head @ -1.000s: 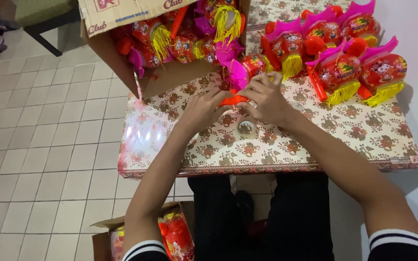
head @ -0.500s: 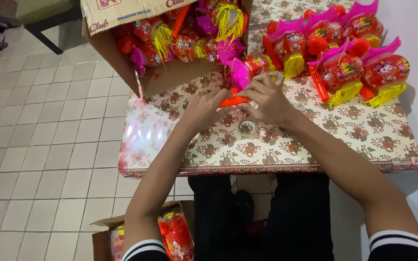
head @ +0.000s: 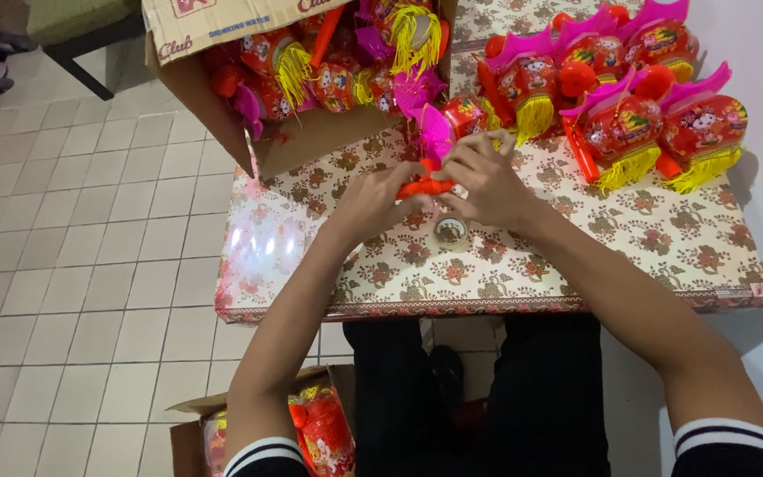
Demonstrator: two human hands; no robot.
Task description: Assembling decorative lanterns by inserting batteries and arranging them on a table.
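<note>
Both hands have stayed put over the last second: the left hand (head: 373, 199) is curled around the near end of an orange plastic handle (head: 424, 186), and the right hand (head: 486, 181) pinches the same piece, fingers closed, where it joins a red toy lantern (head: 463, 115) just beyond them. A tape roll (head: 450, 232) lies on the bench (head: 576, 256) just below the right hand. Farther out sit finished lanterns (head: 655, 124) to its right and an open cardboard box (head: 249, 97) beyond the left hand.
</note>
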